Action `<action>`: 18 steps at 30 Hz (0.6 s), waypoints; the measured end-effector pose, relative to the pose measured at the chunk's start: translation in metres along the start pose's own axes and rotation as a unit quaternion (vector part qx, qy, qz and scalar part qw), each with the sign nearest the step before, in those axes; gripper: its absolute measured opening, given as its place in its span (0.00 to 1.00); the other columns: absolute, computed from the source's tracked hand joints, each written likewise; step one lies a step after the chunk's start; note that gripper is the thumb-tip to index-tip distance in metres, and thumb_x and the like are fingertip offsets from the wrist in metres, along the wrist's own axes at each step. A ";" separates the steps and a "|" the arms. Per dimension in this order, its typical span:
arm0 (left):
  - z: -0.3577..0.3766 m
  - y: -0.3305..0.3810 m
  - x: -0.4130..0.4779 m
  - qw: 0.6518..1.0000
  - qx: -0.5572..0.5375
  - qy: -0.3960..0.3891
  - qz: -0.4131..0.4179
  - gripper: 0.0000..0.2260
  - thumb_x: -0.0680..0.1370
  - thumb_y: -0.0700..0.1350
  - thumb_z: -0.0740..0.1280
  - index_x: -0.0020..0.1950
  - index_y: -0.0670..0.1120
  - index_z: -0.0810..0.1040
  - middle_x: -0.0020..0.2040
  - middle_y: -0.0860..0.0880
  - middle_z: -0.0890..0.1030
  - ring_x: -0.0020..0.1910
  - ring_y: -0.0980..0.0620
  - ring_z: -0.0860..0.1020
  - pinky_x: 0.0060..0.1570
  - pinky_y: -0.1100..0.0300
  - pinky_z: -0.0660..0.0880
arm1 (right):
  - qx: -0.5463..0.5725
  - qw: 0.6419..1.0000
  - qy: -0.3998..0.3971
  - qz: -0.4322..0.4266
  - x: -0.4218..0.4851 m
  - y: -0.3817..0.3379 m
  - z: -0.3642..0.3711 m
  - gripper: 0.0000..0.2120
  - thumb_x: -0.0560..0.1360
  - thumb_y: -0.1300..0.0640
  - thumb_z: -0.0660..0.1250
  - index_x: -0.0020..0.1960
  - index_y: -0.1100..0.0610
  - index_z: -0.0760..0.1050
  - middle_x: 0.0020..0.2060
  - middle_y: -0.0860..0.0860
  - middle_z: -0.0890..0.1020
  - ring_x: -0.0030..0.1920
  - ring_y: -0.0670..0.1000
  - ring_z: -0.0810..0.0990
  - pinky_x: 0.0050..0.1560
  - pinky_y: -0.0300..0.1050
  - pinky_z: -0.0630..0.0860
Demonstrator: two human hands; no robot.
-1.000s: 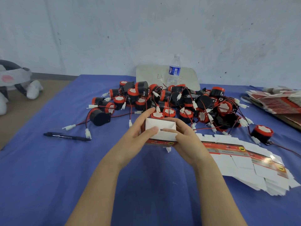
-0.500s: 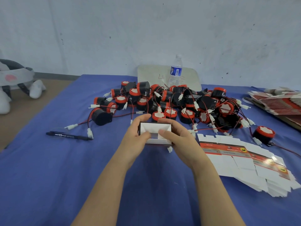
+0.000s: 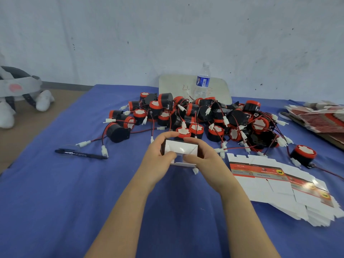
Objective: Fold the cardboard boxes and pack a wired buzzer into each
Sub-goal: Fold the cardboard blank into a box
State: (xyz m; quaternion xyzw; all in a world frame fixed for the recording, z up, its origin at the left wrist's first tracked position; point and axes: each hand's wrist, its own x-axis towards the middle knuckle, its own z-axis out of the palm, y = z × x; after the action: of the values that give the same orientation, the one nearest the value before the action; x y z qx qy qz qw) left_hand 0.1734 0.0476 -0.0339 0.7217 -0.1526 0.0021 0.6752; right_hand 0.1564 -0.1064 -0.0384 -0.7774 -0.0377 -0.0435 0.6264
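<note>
A small cardboard box (image 3: 181, 148), white inside with dark red sides, is held open-end toward me above the blue table (image 3: 55, 192). My left hand (image 3: 158, 155) grips its left side, thumb on the near edge. Gripping the right side is my right hand (image 3: 203, 159), with its thumb pressing a white flap at the bottom. Behind the box lies a heap of black and red wired buzzers (image 3: 197, 118). A fanned stack of flat box blanks (image 3: 283, 187) lies to the right of my right hand.
A black pen (image 3: 80, 154) lies on the left of the table. A water bottle (image 3: 202, 82) stands before a pale board (image 3: 175, 86) at the back. More red flat cartons (image 3: 320, 116) are piled at far right. A plush toy (image 3: 16, 94) sits beyond the table's left edge.
The box has been turned from showing its red printed side to showing its open white inside. Both hands have shifted to grip its two sides.
</note>
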 end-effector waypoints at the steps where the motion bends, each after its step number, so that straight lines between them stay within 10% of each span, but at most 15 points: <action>1: 0.000 0.000 0.001 1.000 -0.003 0.008 -0.003 0.24 0.75 0.31 0.61 0.55 0.62 0.75 0.55 0.55 0.77 0.47 0.60 0.76 0.37 0.74 0.71 | -0.009 1.000 0.006 -0.007 0.000 -0.001 0.001 0.20 0.76 0.62 0.66 0.65 0.46 0.72 0.54 0.46 0.79 0.54 0.48 0.78 0.48 0.34 0.77; 5: 0.003 -0.002 0.002 0.999 -0.017 0.039 -0.007 0.23 0.74 0.30 0.60 0.55 0.59 0.75 0.54 0.53 0.77 0.46 0.60 0.76 0.35 0.74 0.71 | -0.063 0.996 0.061 -0.019 0.003 -0.001 0.005 0.20 0.75 0.59 0.69 0.66 0.47 0.73 0.53 0.52 0.78 0.51 0.53 0.79 0.53 0.47 0.79; 9: 0.005 -0.003 0.003 0.997 -0.035 0.066 -0.006 0.23 0.74 0.30 0.59 0.53 0.58 0.75 0.53 0.54 0.77 0.46 0.59 0.77 0.34 0.74 0.71 | 0.026 0.999 0.026 -0.015 0.001 -0.004 0.002 0.20 0.77 0.61 0.67 0.65 0.43 0.74 0.48 0.56 0.77 0.36 0.51 0.72 0.38 0.42 0.74; 13: 0.001 -0.002 0.004 0.994 -0.052 0.094 -0.005 0.22 0.74 0.30 0.59 0.53 0.57 0.75 0.52 0.54 0.77 0.47 0.58 0.76 0.36 0.72 0.72 | 0.133 0.990 -0.036 -0.021 -0.001 -0.005 -0.004 0.24 0.79 0.67 0.60 0.68 0.44 0.72 0.65 0.46 0.76 0.50 0.46 0.78 0.47 0.40 0.78; 18: -0.003 0.000 0.004 0.991 -0.079 0.108 -0.003 0.21 0.74 0.30 0.59 0.54 0.55 0.76 0.54 0.51 0.79 0.52 0.53 0.77 0.44 0.64 0.74 | 0.040 0.997 -0.044 -0.056 -0.003 -0.008 0.001 0.26 0.71 0.40 0.65 0.68 0.39 0.69 0.63 0.39 0.75 0.44 0.42 0.77 0.48 0.41 0.75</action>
State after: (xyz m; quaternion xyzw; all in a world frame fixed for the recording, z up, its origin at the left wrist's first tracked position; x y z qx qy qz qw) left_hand 0.1778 0.0497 -0.0328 0.6623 -0.0764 0.0659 0.7424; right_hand 0.1526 -0.1036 -0.0317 -0.7495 -0.1106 -0.0431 0.6512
